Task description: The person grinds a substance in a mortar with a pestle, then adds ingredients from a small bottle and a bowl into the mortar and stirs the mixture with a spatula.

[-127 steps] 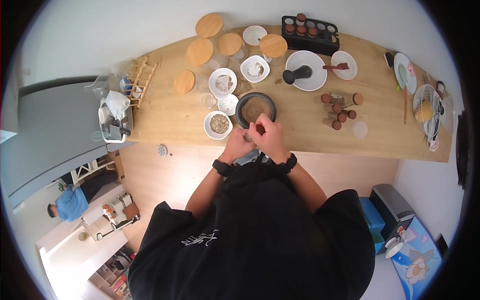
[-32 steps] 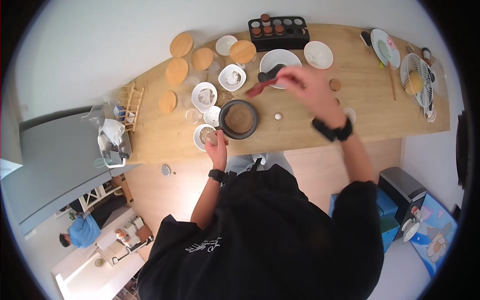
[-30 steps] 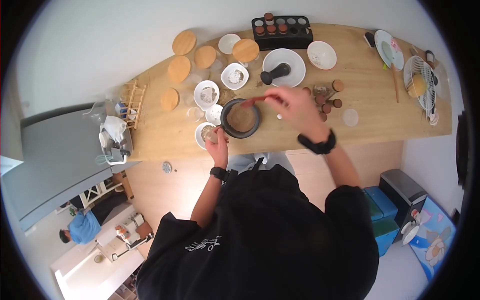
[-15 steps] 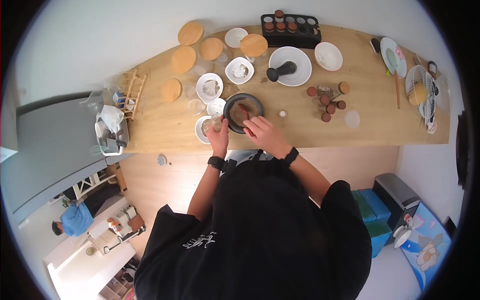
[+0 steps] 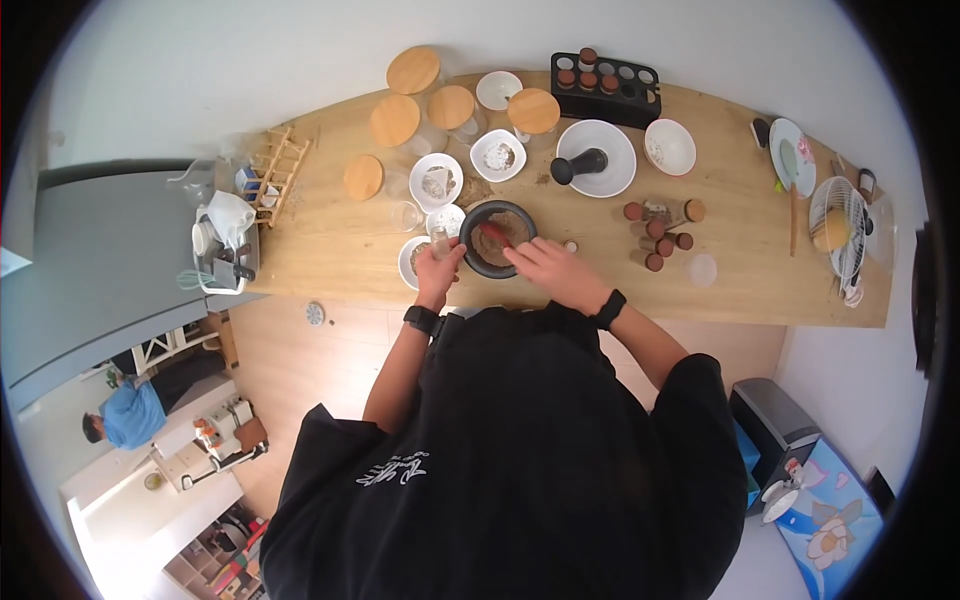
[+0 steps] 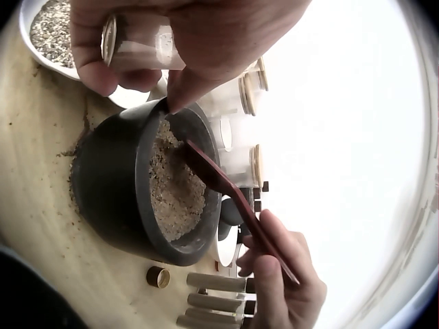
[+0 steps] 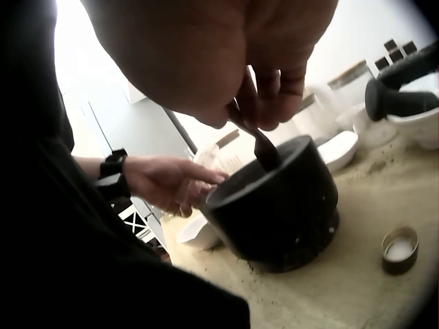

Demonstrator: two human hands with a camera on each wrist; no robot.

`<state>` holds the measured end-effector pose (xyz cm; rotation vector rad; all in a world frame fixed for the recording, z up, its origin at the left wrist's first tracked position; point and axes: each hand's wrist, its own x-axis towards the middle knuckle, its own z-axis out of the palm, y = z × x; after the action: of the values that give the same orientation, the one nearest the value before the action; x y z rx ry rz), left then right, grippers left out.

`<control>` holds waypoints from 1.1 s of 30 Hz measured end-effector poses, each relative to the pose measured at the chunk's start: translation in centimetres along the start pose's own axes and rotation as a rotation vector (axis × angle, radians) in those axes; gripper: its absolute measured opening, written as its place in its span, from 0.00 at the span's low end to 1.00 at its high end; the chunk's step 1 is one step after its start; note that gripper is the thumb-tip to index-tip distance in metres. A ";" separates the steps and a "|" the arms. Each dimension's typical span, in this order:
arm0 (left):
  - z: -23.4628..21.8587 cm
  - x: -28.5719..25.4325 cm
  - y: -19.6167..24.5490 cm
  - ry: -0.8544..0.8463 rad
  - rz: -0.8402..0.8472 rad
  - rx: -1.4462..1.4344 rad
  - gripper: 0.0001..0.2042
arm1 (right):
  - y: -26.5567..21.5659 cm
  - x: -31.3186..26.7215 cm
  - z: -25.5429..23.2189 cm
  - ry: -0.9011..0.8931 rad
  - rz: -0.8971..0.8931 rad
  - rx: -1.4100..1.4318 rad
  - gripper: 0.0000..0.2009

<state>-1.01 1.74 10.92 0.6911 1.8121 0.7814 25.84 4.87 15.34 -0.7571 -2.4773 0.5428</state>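
A black mortar [image 6: 110, 188] holding coarse brown powder [image 6: 175, 195] stands near the table's front edge. My left hand [image 5: 437, 274] grips a small clear glass vial [image 6: 140, 46] lying sideways, uncapped, at the mortar's left rim; in the left wrist view a digit of that hand meets the rim. From the right, my right hand [image 5: 562, 272] pinches the handle of a dark red scoop [image 6: 218, 179]. Its blade dips into the powder. A small round cap [image 7: 400, 251] lies on the table right of the mortar.
White bowls of powder [image 5: 498, 168] and seeds [image 5: 407, 262] sit left of and behind the mortar. Wood-lidded jars [image 5: 397, 122] stand farther back. Rightward are a white bowl [image 5: 625, 180] with a black pestle [image 5: 582, 166], several capped vials [image 5: 655, 229] and a black rack [image 5: 605, 105].
Both hands were together at the brown-capped vial. The cap has come off onto the table; my right hand has taken the scoop from the red-rimmed bowl and brought it into the mortar.
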 end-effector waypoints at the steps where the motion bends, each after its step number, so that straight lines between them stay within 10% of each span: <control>1: -0.1 0.0 0.0 -0.010 0.001 0.009 0.16 | -0.1 -0.3 0.6 -0.003 -0.003 0.003 0.19; 33: 0.0 -0.3 0.3 0.007 0.026 0.009 0.17 | 0.9 -1.4 -0.1 -0.150 -0.103 -0.138 0.19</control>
<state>-0.84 1.69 11.34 0.7201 1.8174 0.7949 27.33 4.73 14.52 -0.6569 -2.6984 0.4077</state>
